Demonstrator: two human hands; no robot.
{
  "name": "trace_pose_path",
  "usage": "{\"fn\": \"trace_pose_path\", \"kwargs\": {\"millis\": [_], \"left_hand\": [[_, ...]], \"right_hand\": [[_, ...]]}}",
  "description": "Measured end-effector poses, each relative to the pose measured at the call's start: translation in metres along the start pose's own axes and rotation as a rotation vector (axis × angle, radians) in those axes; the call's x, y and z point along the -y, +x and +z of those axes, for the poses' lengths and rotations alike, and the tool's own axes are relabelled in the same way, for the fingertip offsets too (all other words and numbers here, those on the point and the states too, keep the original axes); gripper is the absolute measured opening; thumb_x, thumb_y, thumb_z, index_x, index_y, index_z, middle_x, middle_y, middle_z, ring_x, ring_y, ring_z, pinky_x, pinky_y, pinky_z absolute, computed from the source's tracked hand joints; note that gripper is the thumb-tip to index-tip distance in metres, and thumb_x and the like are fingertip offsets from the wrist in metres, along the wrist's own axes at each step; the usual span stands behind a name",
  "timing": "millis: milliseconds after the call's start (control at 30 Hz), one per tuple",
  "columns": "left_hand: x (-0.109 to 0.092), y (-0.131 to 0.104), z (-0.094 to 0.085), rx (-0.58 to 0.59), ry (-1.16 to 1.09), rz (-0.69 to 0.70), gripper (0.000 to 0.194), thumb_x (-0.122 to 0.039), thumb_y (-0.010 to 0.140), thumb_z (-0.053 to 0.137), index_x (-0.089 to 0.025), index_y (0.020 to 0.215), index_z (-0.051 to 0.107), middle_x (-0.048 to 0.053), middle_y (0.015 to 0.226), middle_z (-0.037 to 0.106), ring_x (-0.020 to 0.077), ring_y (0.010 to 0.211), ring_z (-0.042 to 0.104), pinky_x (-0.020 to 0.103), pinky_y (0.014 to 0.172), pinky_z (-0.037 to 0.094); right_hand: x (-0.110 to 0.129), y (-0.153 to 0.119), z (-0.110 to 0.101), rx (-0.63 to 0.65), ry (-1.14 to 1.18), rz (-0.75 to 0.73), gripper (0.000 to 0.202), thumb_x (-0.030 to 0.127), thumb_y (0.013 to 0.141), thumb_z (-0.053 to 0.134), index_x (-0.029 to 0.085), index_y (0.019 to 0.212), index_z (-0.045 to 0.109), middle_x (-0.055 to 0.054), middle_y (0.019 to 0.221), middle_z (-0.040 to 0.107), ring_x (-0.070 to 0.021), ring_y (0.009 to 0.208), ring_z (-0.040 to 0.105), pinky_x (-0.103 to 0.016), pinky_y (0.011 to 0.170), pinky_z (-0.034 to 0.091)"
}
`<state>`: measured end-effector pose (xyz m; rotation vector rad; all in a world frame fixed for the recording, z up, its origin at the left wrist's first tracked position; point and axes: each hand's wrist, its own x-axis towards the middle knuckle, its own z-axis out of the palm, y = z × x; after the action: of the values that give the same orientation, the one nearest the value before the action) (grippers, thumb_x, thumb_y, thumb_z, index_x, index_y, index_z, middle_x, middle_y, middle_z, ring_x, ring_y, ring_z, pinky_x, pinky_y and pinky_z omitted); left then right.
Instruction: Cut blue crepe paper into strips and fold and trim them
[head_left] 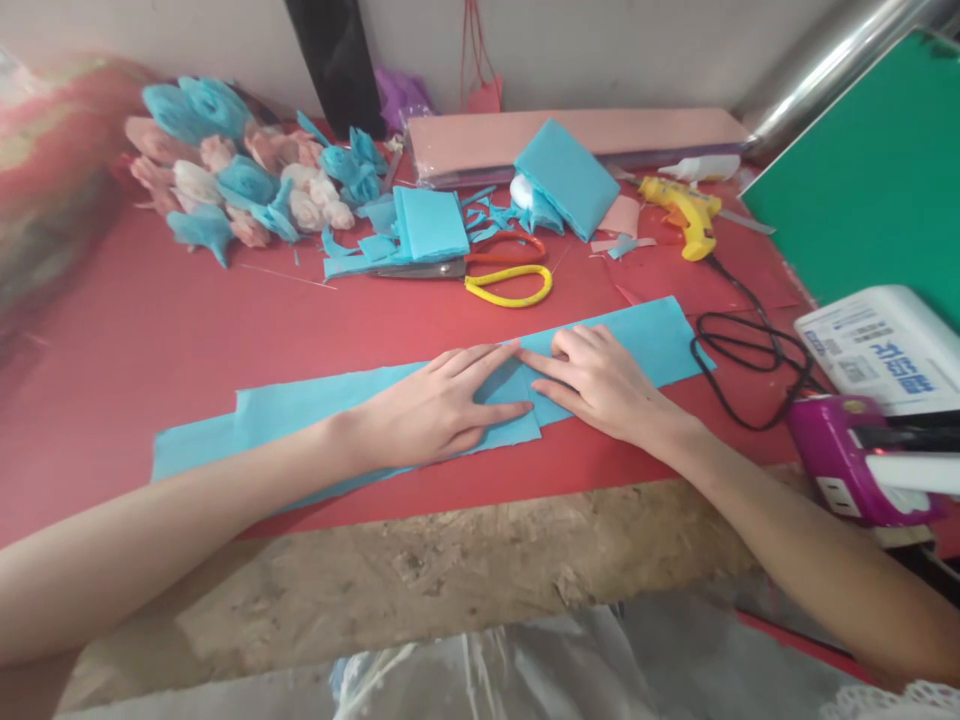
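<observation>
Long strips of blue crepe paper [645, 340] lie overlapped across the red tabletop, one offset from the other at the left end. My left hand [439, 405] rests flat on the paper, fingers stretched out and thumb apart. Close against its fingertips, my right hand [596, 380] touches the same paper with index finger and thumb extended and the other fingers bent. Both hands are open, and neither grips anything. Behind them are scissors [510, 287] with one yellow and one red handle, partly under a folded stack of blue paper [431, 222].
Blue, pink and white paper flowers [247, 180] are heaped at the back left. A yellow glue gun [686, 215] trails a black cord at the right. Further right are a white box [877, 350], a purple device [855, 460] and a green board [862, 170]. Bare wood edges the front.
</observation>
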<state>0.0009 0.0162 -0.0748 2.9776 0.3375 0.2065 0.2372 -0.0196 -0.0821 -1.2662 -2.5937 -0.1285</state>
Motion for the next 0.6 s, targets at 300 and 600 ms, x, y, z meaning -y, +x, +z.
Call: {"fn": "trace_pose_path", "kwargs": {"millis": [300, 600], "left_hand": [[0.001, -0.001, 0.003, -0.009, 0.036, 0.039, 0.044, -0.020, 0.093, 0.040, -0.016, 0.137, 0.042, 0.022, 0.145, 0.037, 0.0345, 0.136, 0.031, 0.055, 0.106, 0.032], [0.000, 0.000, 0.007, 0.008, 0.049, -0.057, 0.053, -0.029, 0.096, 0.033, 0.001, 0.140, 0.029, 0.021, 0.146, 0.035, 0.0262, 0.136, 0.035, 0.048, 0.111, 0.027]], "right_hand": [[-0.001, -0.002, 0.002, -0.127, 0.118, 0.044, 0.040, 0.028, 0.097, 0.034, 0.009, 0.121, 0.059, -0.007, 0.078, 0.054, -0.0195, 0.073, 0.046, -0.033, 0.069, 0.036], [-0.007, -0.012, -0.011, -0.034, 0.336, -0.213, 0.027, 0.031, 0.092, 0.048, 0.022, 0.097, 0.073, -0.001, 0.066, 0.048, -0.0157, 0.067, 0.041, -0.031, 0.065, 0.032]]}}
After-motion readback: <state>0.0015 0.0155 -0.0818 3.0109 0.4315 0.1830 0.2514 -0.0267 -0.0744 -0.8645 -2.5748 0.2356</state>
